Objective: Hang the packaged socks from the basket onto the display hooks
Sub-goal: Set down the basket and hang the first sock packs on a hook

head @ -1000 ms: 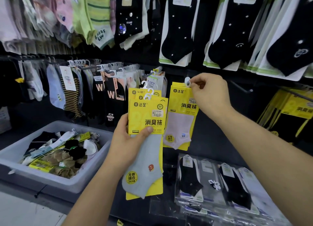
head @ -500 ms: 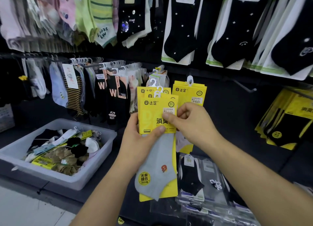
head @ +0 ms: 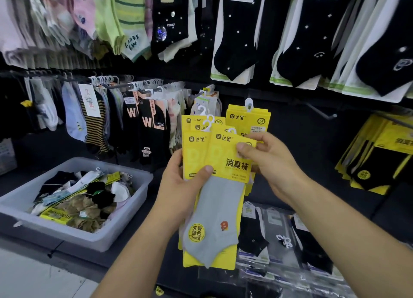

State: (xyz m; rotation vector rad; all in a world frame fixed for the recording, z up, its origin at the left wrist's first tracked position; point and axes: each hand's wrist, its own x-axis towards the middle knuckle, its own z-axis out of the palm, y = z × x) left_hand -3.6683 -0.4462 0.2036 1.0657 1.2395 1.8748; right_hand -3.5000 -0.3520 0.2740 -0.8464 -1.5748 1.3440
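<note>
Mostly hidden behind fanned stack of sock packs (head: 196,145): hung yellow sock pack (head: 248,117); left hand (head: 178,192) grips stack, thumb on front; right hand (head: 269,163) pinches top corner of front pack (head: 223,159).

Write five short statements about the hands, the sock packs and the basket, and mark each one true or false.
1. The left hand grips a stack of yellow sock packs. True.
2. The right hand pinches the top right corner of the front pack. True.
3. The front pack holds a black sock. False: it holds a grey sock.
4. The basket has nothing in it. False: loose socks and yellow packs lie in it.
5. A single yellow pack hangs on the display behind the stack. True.
</note>
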